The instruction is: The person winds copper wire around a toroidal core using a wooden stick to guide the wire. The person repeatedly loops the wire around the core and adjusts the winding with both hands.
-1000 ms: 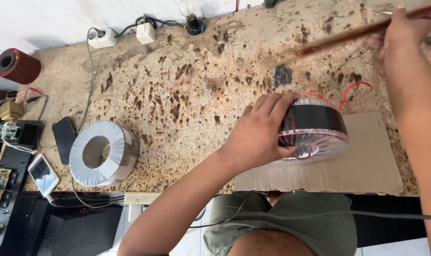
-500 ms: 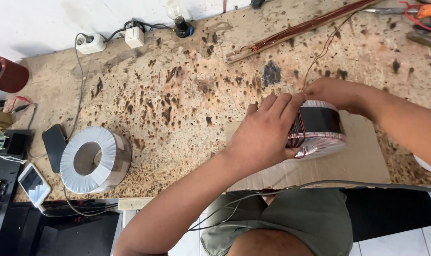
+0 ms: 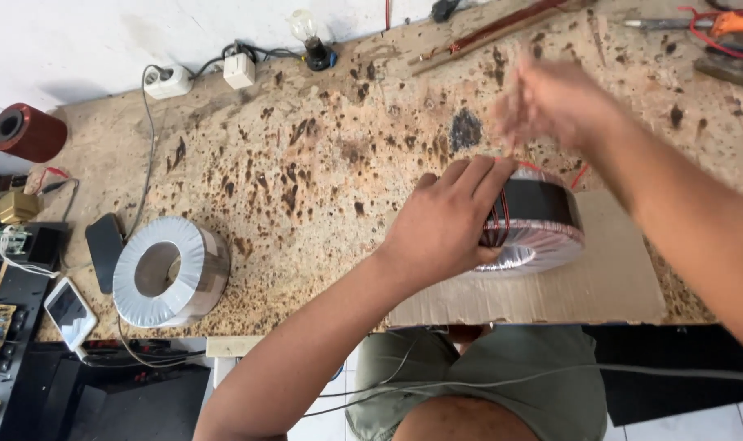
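Hands: left [image 3: 445, 229] steadies coil [image 3: 535, 229] (right [image 3: 551, 102] blurred, perhaps pulling wire).

A grey wrapped toroid [image 3: 170, 270], phone [image 3: 69, 311], bulb [image 3: 309, 35] and red spool [image 3: 27, 131] sit apart.

The toroidal coil [image 3: 535, 229] lies flat on a sheet of cardboard [image 3: 600, 282] near the bench's front edge. Its upper part is wrapped in black, its lower rim in shiny pinkish film, and thin red wire runs over its left side. Most of its left half is hidden, so its centre hole cannot be seen.
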